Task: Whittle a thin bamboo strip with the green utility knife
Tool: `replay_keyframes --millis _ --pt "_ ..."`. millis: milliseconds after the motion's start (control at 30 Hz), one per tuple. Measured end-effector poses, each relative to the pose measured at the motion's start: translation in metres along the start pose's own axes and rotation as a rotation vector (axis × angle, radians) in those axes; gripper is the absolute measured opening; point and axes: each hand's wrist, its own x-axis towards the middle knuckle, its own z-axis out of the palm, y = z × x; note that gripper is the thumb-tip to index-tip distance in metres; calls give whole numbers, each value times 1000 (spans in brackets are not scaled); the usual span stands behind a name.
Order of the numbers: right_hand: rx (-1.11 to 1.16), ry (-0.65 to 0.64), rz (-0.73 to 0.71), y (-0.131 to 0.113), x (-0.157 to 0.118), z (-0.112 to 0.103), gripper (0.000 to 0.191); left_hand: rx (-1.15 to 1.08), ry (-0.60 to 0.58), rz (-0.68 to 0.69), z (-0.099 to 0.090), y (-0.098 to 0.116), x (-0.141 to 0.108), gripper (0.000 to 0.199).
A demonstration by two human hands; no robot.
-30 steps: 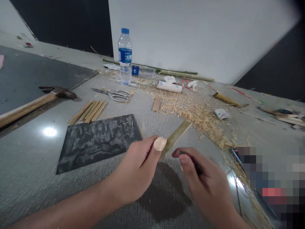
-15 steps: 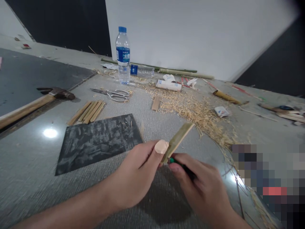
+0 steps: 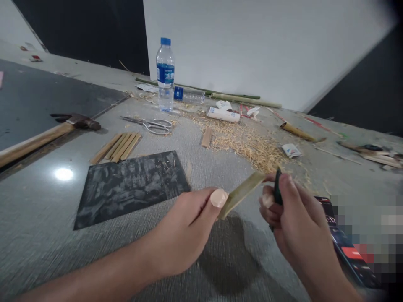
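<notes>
The left fingers (image 3: 206,216) grasp a bamboo strip (image 3: 244,193), right of the black sheet (image 3: 130,188), presumably steadying it with its far end exposed. The right fingers (image 3: 292,199) clench a dark-green tool (image 3: 277,188) beside that end.

The left hand (image 3: 189,230) hides the near end of the bamboo strip (image 3: 244,192). The right hand (image 3: 299,216) covers most of a dark green tool (image 3: 277,188), its kind unclear. The handle of the hammer (image 3: 47,137) is cut off at left. Blocky pixels mask part of the phone (image 3: 344,241); scraps (image 3: 36,58) near the floor's (image 3: 47,243) far left edge are too small to name.
</notes>
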Motion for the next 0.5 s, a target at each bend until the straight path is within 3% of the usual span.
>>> replay_keyframes --millis 167,333,400,467,500 --pt "214 -126 195 -8 -8 12 39 -33 -59 -45 0 -3 -1 50" --pt "299 -65 220 -9 -9 11 32 20 -5 -145 0 1 -2 48" --pt "310 -33 215 -8 -10 10 30 113 50 -95 -1 9 -3 35" --pt "307 -15 218 -7 -11 9 29 237 118 37 -1 15 -7 11" --pt "300 -13 223 -6 -12 9 29 317 157 120 -1 16 -11 20"
